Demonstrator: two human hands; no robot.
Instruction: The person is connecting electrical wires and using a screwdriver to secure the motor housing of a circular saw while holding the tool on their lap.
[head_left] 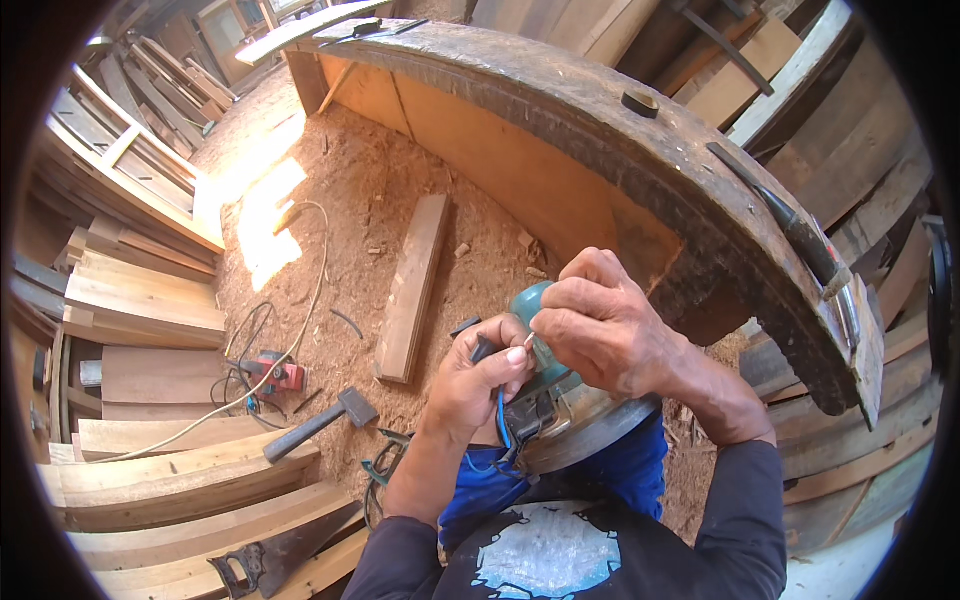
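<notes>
Saw (545, 400), teal and steel, rests in your lap below the workbench (640, 170); keep it braced there. Your right hand (610, 330) clamps its top. Your left hand (478, 375) pinches a small part beside the blue wires (500, 415); work gently.

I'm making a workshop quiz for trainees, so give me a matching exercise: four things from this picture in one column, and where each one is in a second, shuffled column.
Things:
1. teal power tool
2. hammer
3. handsaw
4. loose plank

Places:
A. flat on the sawdust floor, beside the curved workbench
B. on the stacked boards at lower left
C. in the person's lap, under the left hand and right hand
D. head on the sawdust, handle reaching onto a board

Pairs: 1-C, 2-D, 3-B, 4-A
</notes>
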